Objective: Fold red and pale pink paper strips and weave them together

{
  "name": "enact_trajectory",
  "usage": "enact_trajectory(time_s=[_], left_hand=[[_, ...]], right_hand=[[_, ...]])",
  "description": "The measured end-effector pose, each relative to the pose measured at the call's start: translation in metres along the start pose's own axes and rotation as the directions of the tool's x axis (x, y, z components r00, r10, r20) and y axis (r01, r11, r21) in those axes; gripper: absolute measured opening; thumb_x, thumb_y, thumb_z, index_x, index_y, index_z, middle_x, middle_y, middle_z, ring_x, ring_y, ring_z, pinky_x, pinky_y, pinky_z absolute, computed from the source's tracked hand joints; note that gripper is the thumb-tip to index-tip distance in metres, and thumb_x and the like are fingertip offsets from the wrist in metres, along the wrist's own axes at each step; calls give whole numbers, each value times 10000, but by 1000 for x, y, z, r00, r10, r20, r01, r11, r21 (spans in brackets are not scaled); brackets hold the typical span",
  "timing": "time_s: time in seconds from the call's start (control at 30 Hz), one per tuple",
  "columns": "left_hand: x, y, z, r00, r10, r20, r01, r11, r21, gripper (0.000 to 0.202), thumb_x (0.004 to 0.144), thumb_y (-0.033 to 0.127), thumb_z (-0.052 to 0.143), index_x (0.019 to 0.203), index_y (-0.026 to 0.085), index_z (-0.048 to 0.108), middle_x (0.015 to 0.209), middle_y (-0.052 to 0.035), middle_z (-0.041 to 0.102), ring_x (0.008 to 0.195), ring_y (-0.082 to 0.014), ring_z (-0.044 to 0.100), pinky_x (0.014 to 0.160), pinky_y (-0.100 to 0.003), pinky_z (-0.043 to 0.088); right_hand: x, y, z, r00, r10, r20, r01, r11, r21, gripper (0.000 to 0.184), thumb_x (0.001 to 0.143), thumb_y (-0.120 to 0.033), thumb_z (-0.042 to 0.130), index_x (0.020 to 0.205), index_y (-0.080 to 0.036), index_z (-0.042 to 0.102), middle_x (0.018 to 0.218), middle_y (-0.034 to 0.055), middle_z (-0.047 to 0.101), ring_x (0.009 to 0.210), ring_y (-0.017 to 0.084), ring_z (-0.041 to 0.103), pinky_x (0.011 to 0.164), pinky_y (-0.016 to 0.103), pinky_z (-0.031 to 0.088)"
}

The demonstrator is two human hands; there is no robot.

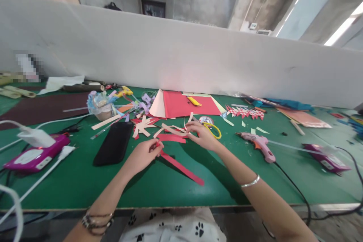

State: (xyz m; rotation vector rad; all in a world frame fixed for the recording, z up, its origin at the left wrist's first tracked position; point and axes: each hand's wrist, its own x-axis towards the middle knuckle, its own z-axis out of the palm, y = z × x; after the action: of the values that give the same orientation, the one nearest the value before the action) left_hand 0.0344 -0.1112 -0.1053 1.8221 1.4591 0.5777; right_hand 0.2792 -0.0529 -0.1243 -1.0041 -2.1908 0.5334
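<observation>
My left hand (147, 152) is closed on one end of a red paper strip (184, 169), whose long tail slants down to the right across the green table. My right hand (202, 136) pinches a pale pink paper strip (172, 130) that curves leftward from its fingers. Between my hands another red strip (171, 138) lies flat. Just beyond are a heap of pale and red paper strips (144, 125), and scissors with a yellow handle (217, 131) lie partly behind my right hand.
A black phone (113, 143) lies left of my left hand. To the right rests a pink glue gun (262, 145) with its cable. Purple power strips (36, 153) sit at both sides. Red paper sheets (181, 107) carry a yellow cutter (194, 101). A white partition (181, 60) stands behind.
</observation>
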Motion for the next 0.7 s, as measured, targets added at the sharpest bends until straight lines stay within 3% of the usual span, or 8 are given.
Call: enact_trajectory(time_s=[0.1,0.17,0.27,0.37,0.43,0.57,0.7], left_hand=[[-5,-1,0,998,-36,49,42,992,-117,337,753,471,449,859,167,548,674,-11,603,573,-148,543,540,-237,412],[-6,-5,2,997,-49,66,58,988,-143,321,733,428,480,913,168,536,687,-8,612,567,-144,543,569,-249,430],[-9,-11,4,998,-8,63,16,992,-123,234,735,384,486,842,182,536,697,1,609,558,-133,540,595,-252,438],[-13,-16,7,999,31,14,-30,996,-81,227,764,410,478,719,190,513,701,10,599,556,-120,534,592,-237,429],[-15,-17,8,1000,22,1,-22,996,-83,224,769,411,485,717,194,510,699,18,593,575,-120,536,583,-224,422],[-18,-16,9,1000,31,6,-31,999,-42,196,751,392,515,772,201,558,808,5,610,673,-140,555,604,-220,425],[-18,-14,8,997,80,-10,-80,997,16,189,751,387,519,797,219,592,924,4,618,783,-162,574,689,-230,436]], right_hand=[[-1,-7,11,998,-35,57,31,998,58,238,795,-143,465,987,-190,597,1187,99,512,1111,182,491,959,367,368],[-3,-10,17,993,-62,105,54,996,77,394,791,-101,432,1163,-200,514,1267,100,468,1194,178,422,1000,368,332],[-5,-11,19,990,-68,126,57,995,85,494,783,-71,401,1255,-212,439,1325,98,412,1218,180,394,1000,370,333],[-7,-5,13,999,33,18,-35,995,95,410,792,-96,393,1177,-187,501,1211,118,482,942,162,568,802,328,466],[-8,-1,6,993,103,-62,-98,992,80,306,795,-122,406,1055,-159,563,1060,107,548,754,138,576,684,301,477],[-10,5,-8,983,120,-140,-122,993,-3,205,788,-115,415,837,-160,608,863,66,591,789,158,547,698,296,442],[-12,3,-8,992,83,-99,-90,994,-66,163,793,-128,449,822,-165,605,794,44,588,733,144,537,691,285,431]])
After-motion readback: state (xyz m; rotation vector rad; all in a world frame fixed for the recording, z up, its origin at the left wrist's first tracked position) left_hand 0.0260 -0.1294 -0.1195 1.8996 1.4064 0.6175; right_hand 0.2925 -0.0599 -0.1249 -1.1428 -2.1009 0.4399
